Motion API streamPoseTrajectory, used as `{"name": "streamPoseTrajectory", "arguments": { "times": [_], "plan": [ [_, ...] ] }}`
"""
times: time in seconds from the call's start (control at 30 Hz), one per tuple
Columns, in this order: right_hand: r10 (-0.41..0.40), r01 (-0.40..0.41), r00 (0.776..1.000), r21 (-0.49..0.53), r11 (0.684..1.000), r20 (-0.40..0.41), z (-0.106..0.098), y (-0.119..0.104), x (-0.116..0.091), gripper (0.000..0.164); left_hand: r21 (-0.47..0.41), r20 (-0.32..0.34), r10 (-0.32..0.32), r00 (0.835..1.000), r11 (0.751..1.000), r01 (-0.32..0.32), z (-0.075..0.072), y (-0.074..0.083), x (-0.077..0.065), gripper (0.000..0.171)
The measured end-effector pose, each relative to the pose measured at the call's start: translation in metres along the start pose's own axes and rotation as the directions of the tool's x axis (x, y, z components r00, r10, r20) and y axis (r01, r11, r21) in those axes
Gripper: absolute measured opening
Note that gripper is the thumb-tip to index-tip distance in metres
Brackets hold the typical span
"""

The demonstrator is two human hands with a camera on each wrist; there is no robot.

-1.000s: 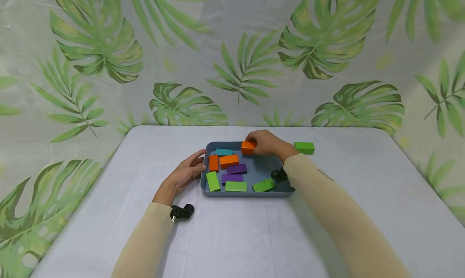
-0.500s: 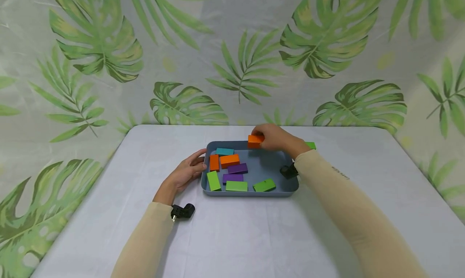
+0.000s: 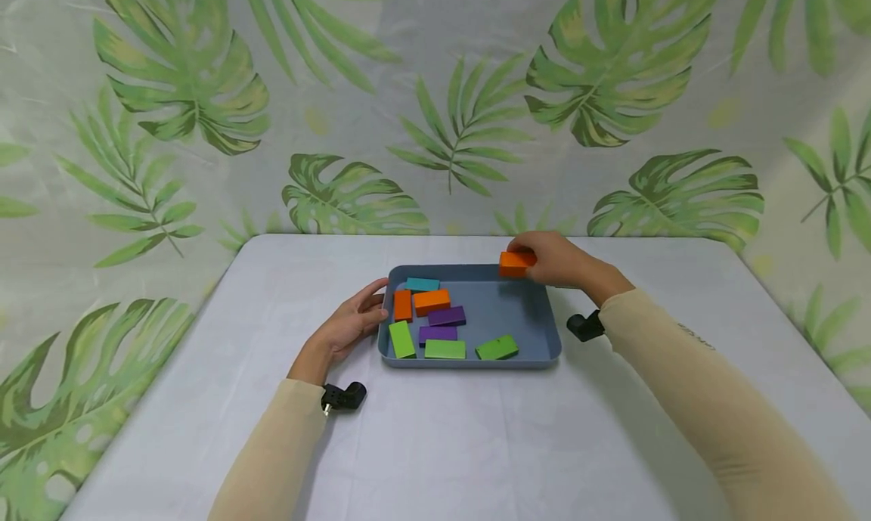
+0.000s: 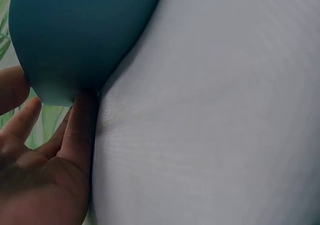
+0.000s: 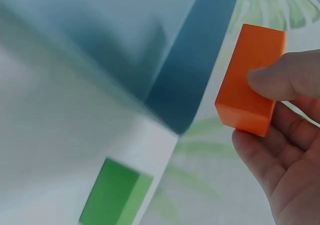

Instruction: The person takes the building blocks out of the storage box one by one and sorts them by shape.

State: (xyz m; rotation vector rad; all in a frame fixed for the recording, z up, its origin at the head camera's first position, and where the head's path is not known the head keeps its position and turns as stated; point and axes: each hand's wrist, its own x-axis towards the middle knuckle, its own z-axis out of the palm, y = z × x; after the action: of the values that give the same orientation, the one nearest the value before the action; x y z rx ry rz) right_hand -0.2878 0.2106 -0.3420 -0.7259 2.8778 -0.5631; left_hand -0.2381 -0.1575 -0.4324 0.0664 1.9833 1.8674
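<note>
My right hand (image 3: 561, 260) pinches an orange block (image 3: 517, 264) over the far right part of a grey-blue tray (image 3: 469, 364). In the right wrist view, the thumb presses one face of this orange block (image 5: 252, 75) and fingers support it from the other side. My left hand (image 3: 348, 324) touches the tray's left side, its fingers extended against the wall; the left wrist view shows fingertips right at the tray's outer wall (image 4: 80, 40). Inside the tray lie a teal block (image 3: 423, 284), two orange blocks (image 3: 432, 302), two purple blocks (image 3: 446, 316) and several green blocks (image 3: 445, 349).
A white cloth covers the table (image 3: 435, 445). Beyond the tray's right corner lies a green block (image 5: 112, 192), seen in the right wrist view and hidden behind the right hand in the head view. A leaf-patterned cloth (image 3: 354, 90) hangs behind the table.
My right hand has lifted the orange block and carried it rightward along the tray's far edge. The green block outside the tray has become hidden behind it. My left hand has stayed put.
</note>
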Motion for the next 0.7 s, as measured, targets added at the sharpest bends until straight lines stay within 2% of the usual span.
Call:
{"name": "streamPoseTrajectory", "arguments": {
  "times": [0.27,0.53,0.7],
  "plan": [
    [-0.006,0.004,0.999,-0.047,0.999,-0.049,-0.013,0.025,-0.016,0.040,-0.004,-0.024,-0.016,1.000,1.000,0.016,0.000,0.001,0.001,0.071],
    [0.073,-0.075,0.995,-0.019,0.997,-0.070,-0.028,0.046,-0.029,0.044,-0.004,-0.013,-0.018,1.000,1.000,0.018,0.000,0.001,0.000,0.070],
    [0.128,-0.128,0.988,0.001,0.992,-0.085,-0.034,0.067,-0.037,0.042,-0.003,0.004,-0.001,1.000,1.000,0.001,0.001,0.000,-0.002,0.071]
  ]
}}
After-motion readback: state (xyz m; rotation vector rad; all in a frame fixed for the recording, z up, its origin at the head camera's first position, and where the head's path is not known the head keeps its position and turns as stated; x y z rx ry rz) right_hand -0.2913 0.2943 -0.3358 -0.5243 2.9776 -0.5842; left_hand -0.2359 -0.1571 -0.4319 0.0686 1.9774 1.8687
